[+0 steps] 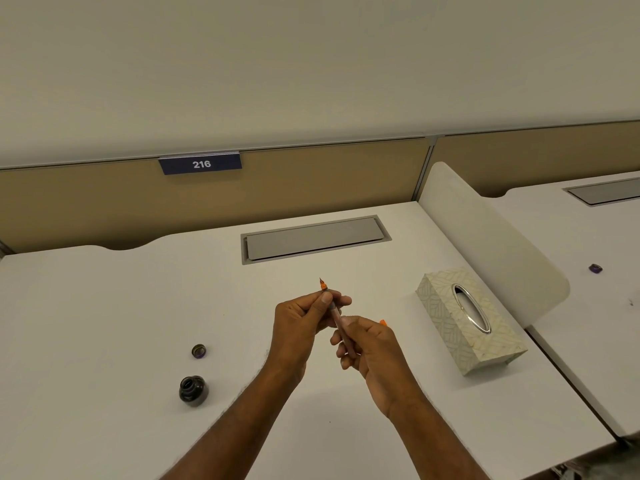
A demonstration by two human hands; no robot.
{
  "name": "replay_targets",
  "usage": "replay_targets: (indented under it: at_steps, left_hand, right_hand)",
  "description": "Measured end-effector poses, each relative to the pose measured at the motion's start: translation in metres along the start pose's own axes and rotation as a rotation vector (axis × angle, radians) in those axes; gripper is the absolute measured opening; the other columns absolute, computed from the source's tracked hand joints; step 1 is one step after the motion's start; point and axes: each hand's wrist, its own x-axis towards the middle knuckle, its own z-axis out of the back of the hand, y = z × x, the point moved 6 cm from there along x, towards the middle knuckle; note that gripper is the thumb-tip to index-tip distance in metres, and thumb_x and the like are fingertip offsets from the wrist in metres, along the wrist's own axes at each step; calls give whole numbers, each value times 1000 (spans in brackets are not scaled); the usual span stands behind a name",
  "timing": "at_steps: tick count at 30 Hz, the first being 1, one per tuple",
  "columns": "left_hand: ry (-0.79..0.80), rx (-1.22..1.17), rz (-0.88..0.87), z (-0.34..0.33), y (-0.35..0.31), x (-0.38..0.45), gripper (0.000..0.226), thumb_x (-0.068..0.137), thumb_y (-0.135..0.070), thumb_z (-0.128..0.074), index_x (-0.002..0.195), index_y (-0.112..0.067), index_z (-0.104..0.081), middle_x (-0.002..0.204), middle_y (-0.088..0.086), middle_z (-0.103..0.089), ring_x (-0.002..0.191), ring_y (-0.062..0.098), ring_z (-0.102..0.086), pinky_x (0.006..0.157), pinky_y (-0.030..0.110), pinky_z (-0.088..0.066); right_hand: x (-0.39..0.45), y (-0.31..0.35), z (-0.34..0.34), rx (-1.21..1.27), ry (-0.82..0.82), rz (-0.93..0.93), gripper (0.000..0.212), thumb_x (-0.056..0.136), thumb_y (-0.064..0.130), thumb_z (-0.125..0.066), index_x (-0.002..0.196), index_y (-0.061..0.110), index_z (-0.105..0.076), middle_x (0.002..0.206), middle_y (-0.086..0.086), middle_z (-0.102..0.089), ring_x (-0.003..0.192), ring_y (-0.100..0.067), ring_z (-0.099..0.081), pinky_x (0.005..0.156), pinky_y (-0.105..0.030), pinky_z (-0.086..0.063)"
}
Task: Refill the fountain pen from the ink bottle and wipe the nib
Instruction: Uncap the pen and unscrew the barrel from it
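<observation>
Fountain pen (332,308) held in both hands above white desk (104,306) facing tan partition (104,202).

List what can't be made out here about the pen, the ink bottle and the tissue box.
All in the head view:
- Fountain pen: its middle and rear are covered by the left hand and right hand; the nib is too small to tell whether it is wet or clean.
- Ink bottle: open, but the ink level is lost in the dark glass.
- Tissue box: no tissue shows through the slot; contents hidden.
</observation>
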Motion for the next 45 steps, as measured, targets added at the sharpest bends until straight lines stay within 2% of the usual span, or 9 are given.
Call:
replay_targets:
  at_steps: [3, 8, 13, 17, 26, 31, 36, 41, 45]
  left_hand:
    - [7, -6, 4, -2, 1, -1, 26, 99, -17, -49, 97, -11, -74, 94, 4, -79, 93, 21, -75, 83, 26, -59]
    - [4, -11, 3, -2, 0, -2, 27, 100, -17, -49, 96, -12, -75, 94, 4, -79, 93, 20, -75, 80, 23, -58]
    - [4, -8, 13, -3, 1, -2, 27, 100, -17, -48, 95, -15, -75, 92, 3, -79, 93, 20, -75, 82, 25, -58]
    - [1, -26, 16, -4, 1, -3, 27, 100, -16, -49, 95, -13, -75, 93, 5, -79, 93, 21, -75, 81, 24, -58]
    - [-3, -20, 24, -6, 3, -3, 26, 100, -17, -49, 95, -14, -75, 93, 5, -79, 92, 22, -75, 82, 25, -58]
    - [4, -18, 29, -7, 5, -3, 26, 100, -17, -50, 98, -10, -75, 94, 7, -79, 93, 22, -75, 84, 28, -59]
    - [-6, -12, 24, -6, 5, 0, 26, 100, -17, -49, 95, -15, -75, 93, 5, -79, 91, 22, -75, 83, 29, -59]
    - [-4, -25, 32, -4, 6, 1, 25, 100, -18, -50, 97, -14, -75, 95, 6, -79, 94, 22, -75, 86, 29, -59]
    - [-4, -24, 24, -4, 6, 2, 25, 99, -19, -50, 96, -14, -75, 95, 7, -79, 93, 23, -75, 81, 28, -59]
  right_hand:
    - [-1, 1, -1, -23, -6, 19, 16, 93, 16, -63, 104, 4, -66, 81, -15, -66, 66, -23, -59, 57, -30, -51]
    - [0, -1, 1, 22, -18, -21, 30, 100, 25, -51, 104, 1, -69, 77, -13, -67, 62, -20, -58, 52, -28, -49]
    - [-3, 3, 0, -12, -9, 19, 13, 93, 14, -63, 102, 5, -67, 80, -12, -65, 65, -20, -58, 54, -28, -48]
    - [-3, 2, 2, 20, -25, -2, 27, 100, 19, -51, 105, -2, -68, 77, -11, -66, 63, -19, -58, 52, -28, -48]
    - [-3, 0, 4, 9, -33, -7, 30, 100, 22, -51, 104, -1, -69, 80, -12, -68, 65, -20, -59, 54, -28, -49]
    - [-5, 3, 4, -21, -8, 45, 16, 93, 15, -64, 105, 4, -68, 82, -11, -68, 67, -20, -58, 56, -28, -48]
    - [-3, -1, 5, 12, -10, 2, 29, 101, 20, -50, 105, 0, -70, 79, -14, -69, 63, -20, -60, 54, -29, -50]
    - [-2, -1, 6, -12, -21, 33, 15, 95, 17, -60, 100, 4, -67, 81, -15, -68, 64, -22, -59, 55, -29, -50]
    - [-1, -4, 5, 13, 1, 8, 28, 101, 22, -50, 102, 4, -71, 79, -15, -69, 62, -21, -60, 55, -30, -51]
